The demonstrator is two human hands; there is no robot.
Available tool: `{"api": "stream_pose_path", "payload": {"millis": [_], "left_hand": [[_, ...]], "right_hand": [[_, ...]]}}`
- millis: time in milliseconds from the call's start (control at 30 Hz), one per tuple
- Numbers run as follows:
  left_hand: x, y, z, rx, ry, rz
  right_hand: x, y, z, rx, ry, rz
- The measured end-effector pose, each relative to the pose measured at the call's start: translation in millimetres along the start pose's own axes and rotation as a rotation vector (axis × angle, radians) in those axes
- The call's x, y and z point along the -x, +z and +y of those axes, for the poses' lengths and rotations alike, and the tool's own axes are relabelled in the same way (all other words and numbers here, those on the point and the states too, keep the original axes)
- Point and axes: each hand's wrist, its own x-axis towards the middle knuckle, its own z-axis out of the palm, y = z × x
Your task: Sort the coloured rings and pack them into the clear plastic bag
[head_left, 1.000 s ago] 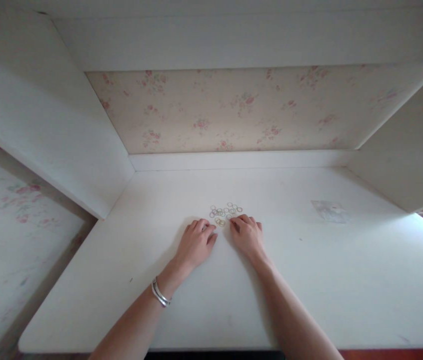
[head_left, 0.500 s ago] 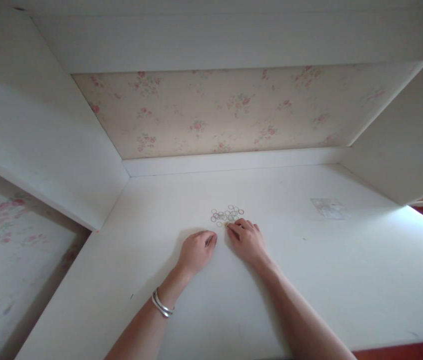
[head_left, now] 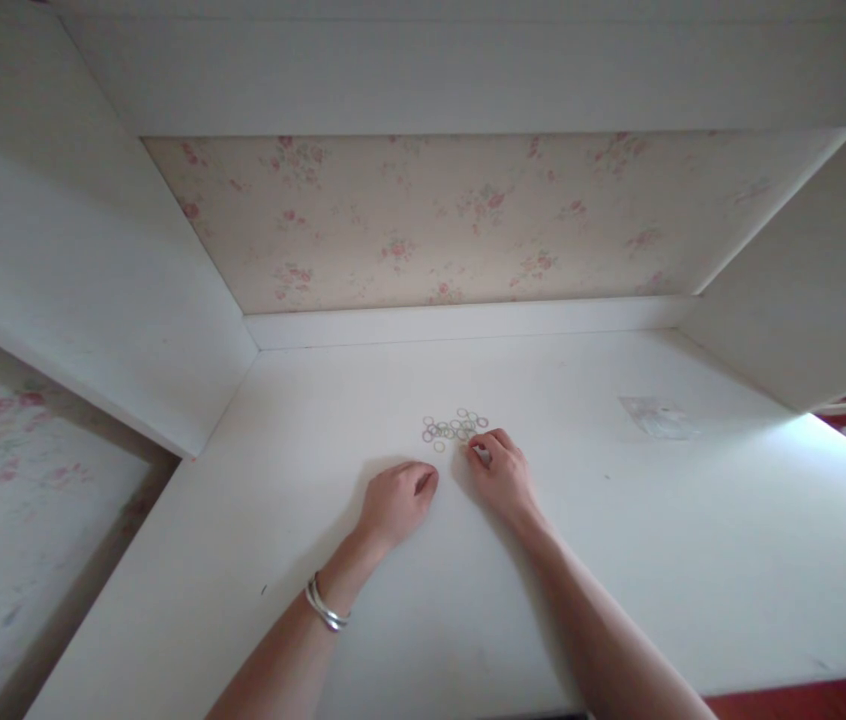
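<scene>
Many thin rings [head_left: 447,431] lie loose and overlapping at the centre of the frame, flat on the white desk [head_left: 408,640]; a single ring [head_left: 439,453] sits just below the cluster. Nothing finished shows, so the handling looks early, with these rings left ungathered. The right hand [head_left: 499,482], right of centre, has thumb and forefinger drawn close at the cluster's lower right edge; whether a ring is between them I cannot tell. The left hand [head_left: 396,503], lower and left of centre, is curled, thumb near the forefinger; anything pinched there is hidden. Centre right lies a clear packet [head_left: 657,418]; no brand, label or writing is legible anywhere.
</scene>
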Motion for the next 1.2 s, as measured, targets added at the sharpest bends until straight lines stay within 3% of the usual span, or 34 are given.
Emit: {"api": "stream_pose_path", "payload": {"millis": [267,1200], "left_hand": [[0.3,1.3,-1.7,-0.032,0.023,0.005],[3.8,1.7,-2.3,-0.034,0.053,-0.006]], "right_hand": [[1.8,-1.2,0.1,0.091,-0.059,-0.086],[3.1,3.5,6.1,0.0,-0.014,-0.008]]}}
